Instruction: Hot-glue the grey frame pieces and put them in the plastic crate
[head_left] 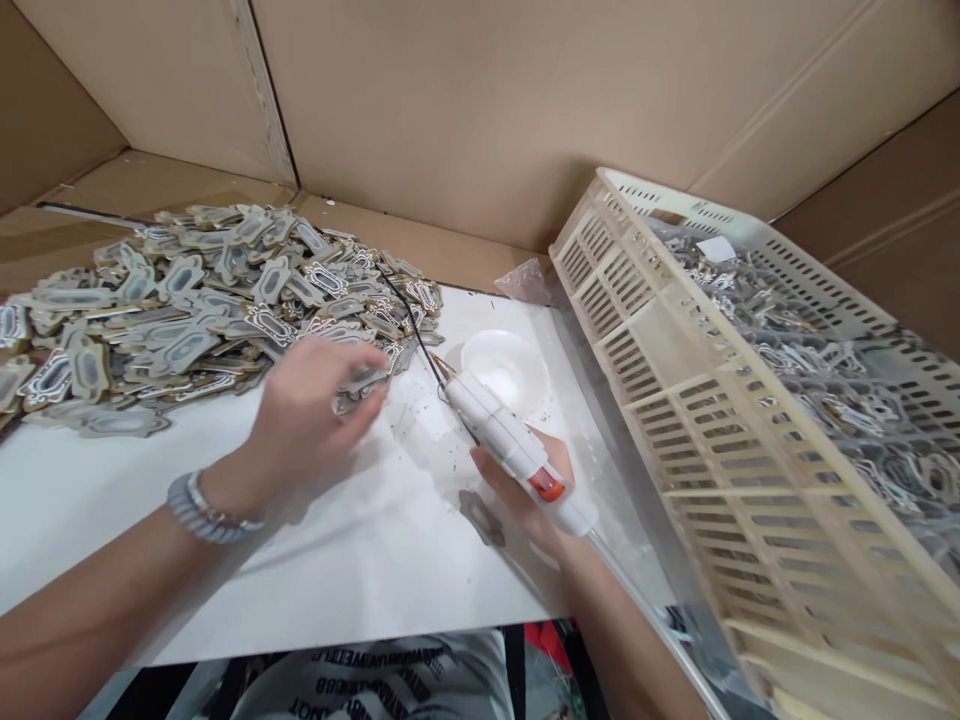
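My right hand (525, 490) is wrapped round a white hot glue gun (499, 425) with an orange-red part near its back. The gun's brass-coloured nozzle tilts up and left, and a long pale stick runs from its rear. My left hand (311, 410), slightly blurred and wearing a coiled grey band, has its thumb and fingers curled about a small grey frame-shaped plate (361, 388). That hand is at the front edge of a big pile of similar plates (187, 310). One loose plate (481, 518) lies on the white tabletop just left of my right hand.
A round white dish (510, 365) sits behind the glue gun. On the right, a tall cream slotted crate (697, 400) holds bagged metal pieces (810, 360). Cardboard walls (450, 110) enclose the back and sides. Near the crate's corner lies a clear plastic scrap (525, 282).
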